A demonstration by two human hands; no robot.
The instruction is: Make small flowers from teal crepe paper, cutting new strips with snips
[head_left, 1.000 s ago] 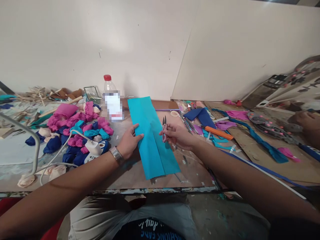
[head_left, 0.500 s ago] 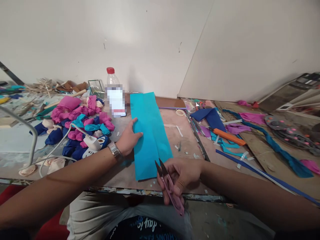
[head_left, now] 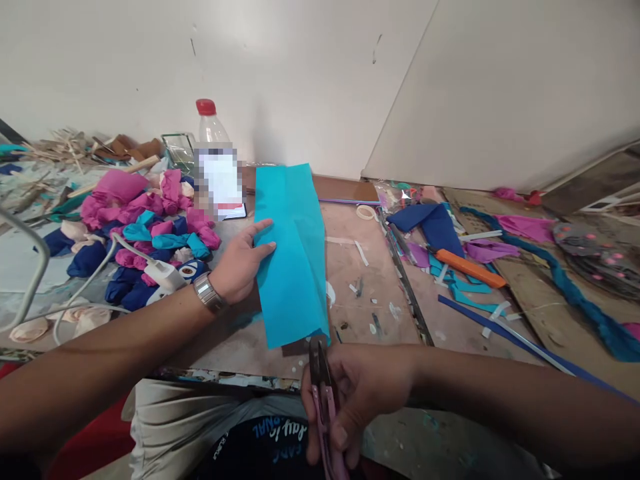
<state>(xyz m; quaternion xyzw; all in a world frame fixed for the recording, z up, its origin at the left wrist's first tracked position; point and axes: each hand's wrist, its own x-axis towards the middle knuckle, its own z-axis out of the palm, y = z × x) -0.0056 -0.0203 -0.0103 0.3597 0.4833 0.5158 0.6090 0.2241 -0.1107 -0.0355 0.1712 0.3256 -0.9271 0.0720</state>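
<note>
A long folded strip of turquoise cloth (head_left: 293, 253) lies on the worn table (head_left: 360, 293), running from the back wall toward me. My left hand (head_left: 240, 263), with a metal watch on the wrist, rests flat on the cloth's left edge, fingers stretched out. My right hand (head_left: 357, 393) is closed around pink-handled thread snips (head_left: 323, 393) at the table's near edge. The dark blades point up at the cloth's near end, just below its lower right corner.
A heap of pink, blue and turquoise cloth pieces (head_left: 145, 233) with a white glue gun (head_left: 163, 275) lies left. A red-capped plastic bottle (head_left: 213, 160) stands behind. An orange cutter (head_left: 470, 268), blue cloth and several scraps lie right.
My right hand brought the snips from beside the cloth's middle down to its near end. The left hand stayed on the cloth's left edge. The view tilted down a little.
</note>
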